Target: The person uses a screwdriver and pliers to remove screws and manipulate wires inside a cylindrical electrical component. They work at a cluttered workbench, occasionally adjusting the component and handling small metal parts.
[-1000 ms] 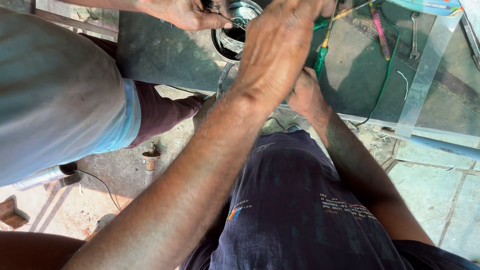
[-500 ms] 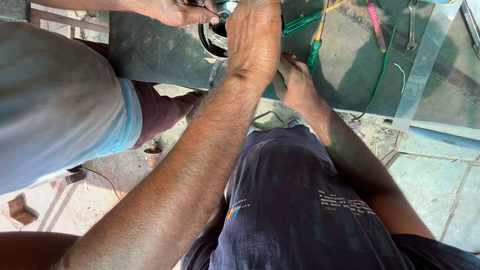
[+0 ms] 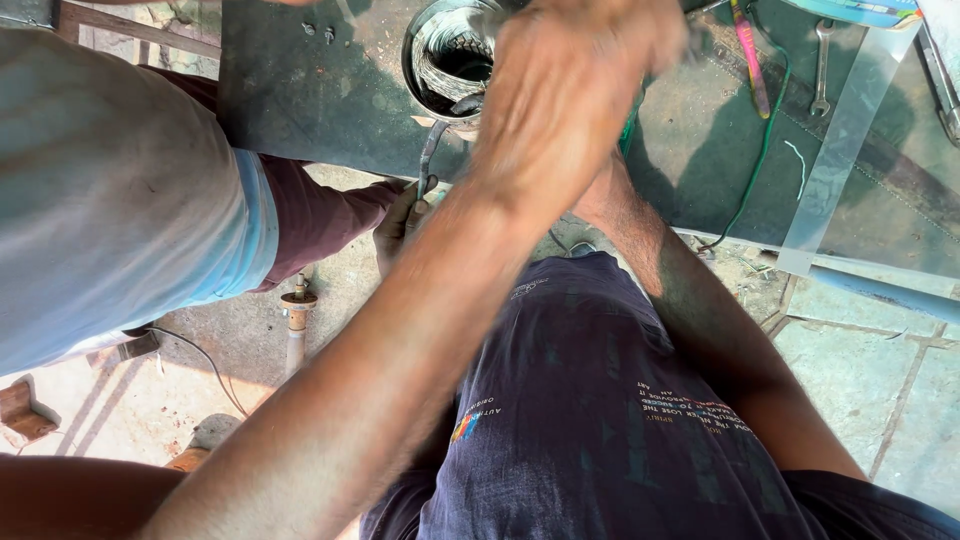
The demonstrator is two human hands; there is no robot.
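The blurred left hand hovers beside the round wire-wound motor shell, its opening facing up on the desk; I cannot tell its grip

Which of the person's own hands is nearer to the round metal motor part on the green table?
Left. The left hand, blurred, is just beside the round metal motor part. The right hand is hidden behind the left; only its forearm shows, lower right of the part.

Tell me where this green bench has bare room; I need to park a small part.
Bare top lies on the green bench, left of the round metal housing, beyond two small screws. Another patch sits between the green wire and the clear plastic strip. Around the left hand and the spanner it is crowded.
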